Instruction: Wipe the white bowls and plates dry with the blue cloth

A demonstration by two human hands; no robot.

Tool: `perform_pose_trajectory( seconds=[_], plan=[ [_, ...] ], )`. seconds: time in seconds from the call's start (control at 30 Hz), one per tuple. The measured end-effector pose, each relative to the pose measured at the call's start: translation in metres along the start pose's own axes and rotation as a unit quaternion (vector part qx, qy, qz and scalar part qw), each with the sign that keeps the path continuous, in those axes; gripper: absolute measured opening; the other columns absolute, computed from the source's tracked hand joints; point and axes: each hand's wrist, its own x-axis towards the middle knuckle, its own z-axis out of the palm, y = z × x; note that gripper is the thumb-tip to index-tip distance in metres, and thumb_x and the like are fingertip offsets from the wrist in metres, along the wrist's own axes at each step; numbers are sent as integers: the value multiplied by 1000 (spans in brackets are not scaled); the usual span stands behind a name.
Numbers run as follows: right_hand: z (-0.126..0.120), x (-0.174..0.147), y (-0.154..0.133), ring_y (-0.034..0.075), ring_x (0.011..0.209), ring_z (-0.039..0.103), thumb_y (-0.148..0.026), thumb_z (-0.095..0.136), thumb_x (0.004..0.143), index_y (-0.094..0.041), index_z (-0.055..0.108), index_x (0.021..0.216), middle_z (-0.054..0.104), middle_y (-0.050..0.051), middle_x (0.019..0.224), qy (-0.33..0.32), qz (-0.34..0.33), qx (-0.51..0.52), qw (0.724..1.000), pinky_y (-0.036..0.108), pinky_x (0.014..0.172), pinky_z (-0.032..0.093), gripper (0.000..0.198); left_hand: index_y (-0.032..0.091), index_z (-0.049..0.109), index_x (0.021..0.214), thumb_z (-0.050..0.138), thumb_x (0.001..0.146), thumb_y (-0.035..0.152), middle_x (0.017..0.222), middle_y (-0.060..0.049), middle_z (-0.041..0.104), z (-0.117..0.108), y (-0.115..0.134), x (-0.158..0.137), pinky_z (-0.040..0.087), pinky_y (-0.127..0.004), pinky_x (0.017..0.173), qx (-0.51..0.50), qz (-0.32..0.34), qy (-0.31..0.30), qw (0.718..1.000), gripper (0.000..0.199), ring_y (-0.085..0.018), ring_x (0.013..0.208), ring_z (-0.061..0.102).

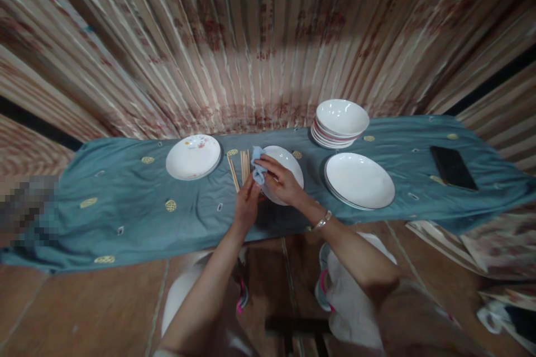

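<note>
My right hand [283, 181] is closed on a crumpled light blue cloth [258, 166], above the left side of a white plate [288, 162]. My left hand [248, 200] meets the cloth from below, its fingers pinched together near the plate's left rim. What those fingers hold is hidden by the cloth and the hand itself. Just left of the cloth lies a row of several light wooden chopsticks [245, 165]. A smaller group of chopsticks [233, 174] rests slanted beside them, its lower end close to my left hand.
On the teal tablecloth [138, 206], floral plates [193, 157] are stacked at left. Stacked bowls [342, 117] stand at the back right, with white plates [360, 181] in front. A flat black object [453, 167] lies far right. A pleated curtain [251, 66] hangs behind the table.
</note>
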Motion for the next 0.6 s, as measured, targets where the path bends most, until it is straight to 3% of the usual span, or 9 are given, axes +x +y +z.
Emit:
perform_pose_trajectory(
  seconds=[0.3,0.6],
  plan=[
    [-6,-10,-9,21,126,58,-38,57,92,-23,71,115,64,8,133,-46,15,86,995,36,110,42,31,18,70,109,78,67,43,105,-8,72,0,4,-3,58,-35,77,-73,-37,-7,997,49,-25,97,66],
    [-16,-20,-15,21,118,63,-37,64,87,-19,75,105,69,7,124,-97,72,169,978,31,103,46,28,19,69,108,85,58,38,104,-6,73,-4,6,-5,54,-31,83,-93,-28,-17,995,56,-22,97,67]
  ],
)
